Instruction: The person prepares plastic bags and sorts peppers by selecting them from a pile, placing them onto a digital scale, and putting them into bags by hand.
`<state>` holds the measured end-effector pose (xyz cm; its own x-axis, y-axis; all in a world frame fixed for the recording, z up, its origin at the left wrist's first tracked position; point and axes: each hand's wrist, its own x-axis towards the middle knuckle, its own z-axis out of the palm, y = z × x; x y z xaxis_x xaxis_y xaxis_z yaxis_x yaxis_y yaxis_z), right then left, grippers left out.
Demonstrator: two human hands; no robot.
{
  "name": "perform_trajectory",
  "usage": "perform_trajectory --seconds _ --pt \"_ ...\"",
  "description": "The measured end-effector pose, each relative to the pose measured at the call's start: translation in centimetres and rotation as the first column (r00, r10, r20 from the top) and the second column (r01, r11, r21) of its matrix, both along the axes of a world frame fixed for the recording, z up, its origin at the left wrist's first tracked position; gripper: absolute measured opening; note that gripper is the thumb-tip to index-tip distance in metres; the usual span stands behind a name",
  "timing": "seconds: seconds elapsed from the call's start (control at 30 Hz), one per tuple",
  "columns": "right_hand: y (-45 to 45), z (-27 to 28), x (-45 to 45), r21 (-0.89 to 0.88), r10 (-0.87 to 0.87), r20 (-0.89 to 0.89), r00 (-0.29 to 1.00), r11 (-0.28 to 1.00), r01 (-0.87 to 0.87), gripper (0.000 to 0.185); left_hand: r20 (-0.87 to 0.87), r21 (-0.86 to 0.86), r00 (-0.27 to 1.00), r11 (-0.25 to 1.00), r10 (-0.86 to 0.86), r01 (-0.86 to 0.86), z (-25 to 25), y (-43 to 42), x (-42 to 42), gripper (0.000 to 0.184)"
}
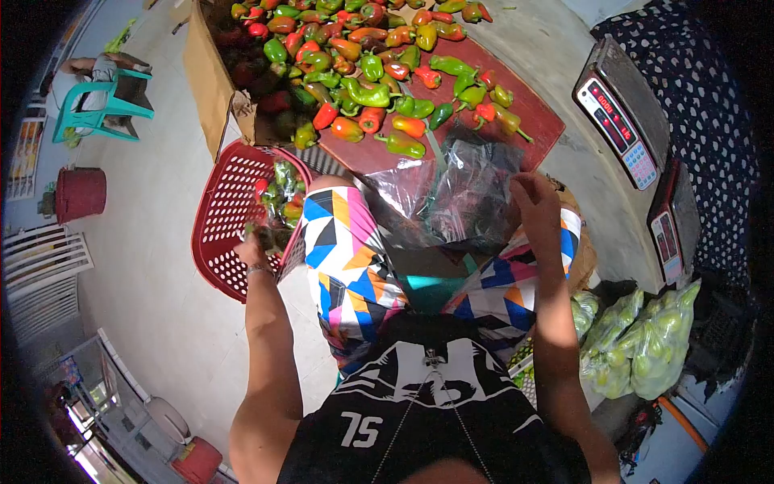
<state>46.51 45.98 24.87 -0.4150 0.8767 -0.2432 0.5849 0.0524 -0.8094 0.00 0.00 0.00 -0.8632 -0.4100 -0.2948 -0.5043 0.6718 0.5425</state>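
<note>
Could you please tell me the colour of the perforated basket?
The basket is red, shown best in the head view.

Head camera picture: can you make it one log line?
left hand: in red basket, by bagged peppers | right hand: beside plastic bags | loose peppers: on red board

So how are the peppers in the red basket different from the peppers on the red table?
The basket peppers are wrapped in clear plastic; the table peppers lie loose. The basket peppers make a small bunch inside the red basket, while the table peppers spread widely across the red table. The left hand reaches in by the basket peppers; neither hand touches the table peppers. Both groups mix red and green.
</note>
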Motion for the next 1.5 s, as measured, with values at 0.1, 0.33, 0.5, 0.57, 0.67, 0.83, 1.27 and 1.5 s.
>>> perform_trajectory --seconds 0.1,0.33,0.5,0.57,0.67,0.83,1.27,1.5 --pt "-0.5 -1.0 -0.1 0.144 0.096 0.024 0.995 0.985 -0.098 0.022 -0.149 0.236 0.989 0.97 -0.026 0.061 3.2 0.1 -0.9 0.038" --pt "-5.5 -5.4 -3.7 0.459 0.445 0.098 0.89 0.773 -0.438 0.028 -0.473 0.673 0.877 0.608 -0.084 0.422 22.0 10.9 9.0 0.007" --pt "-6.7 -5.9 -4.8 0.502 0.471 0.225 0.853 0.694 -0.516 0.021 -0.563 0.503 0.729 0.537 -0.39 0.677 25.5 17.1 19.4 0.008" --pt "-6.1 -6.8 -5.0 0.434 0.489 0.267 0.83 0.708 -0.557 0.016 -0.258 0.908 0.885 0.216 -0.389 0.359 26.7 21.0 24.6 0.022" --pt "-5.9 -6.8 -5.0 0.473 0.499 0.217 0.839 0.698 -0.537 0.011 0.145 0.84 0.888 0.529 -0.437 0.123 19.6 23.4 27.6 0.055" --pt "-5.4 -6.9 -4.0 0.497 0.417 0.075 0.906 0.772 -0.397 0.011 0.337 0.842 0.882 0.525 -0.33 -0.125 12.1 23.7 26.5 0.036" --pt "-6.7 -3.8 -4.3 0.405 0.364 -0.224 0.904 0.878 -0.253 0.014 -0.235 0.838 0.866 0.36 -0.441 0.411 20.7 23.8 28.8 0.01" --pt "-11.8 -0.5 -7.9 0.015 0.195 -0.432 0.88 0.978 -0.21 0.029 -0.304 0.822 0.797 0.279 -0.521 0.496 20.6 23.2 29.0 0.014"
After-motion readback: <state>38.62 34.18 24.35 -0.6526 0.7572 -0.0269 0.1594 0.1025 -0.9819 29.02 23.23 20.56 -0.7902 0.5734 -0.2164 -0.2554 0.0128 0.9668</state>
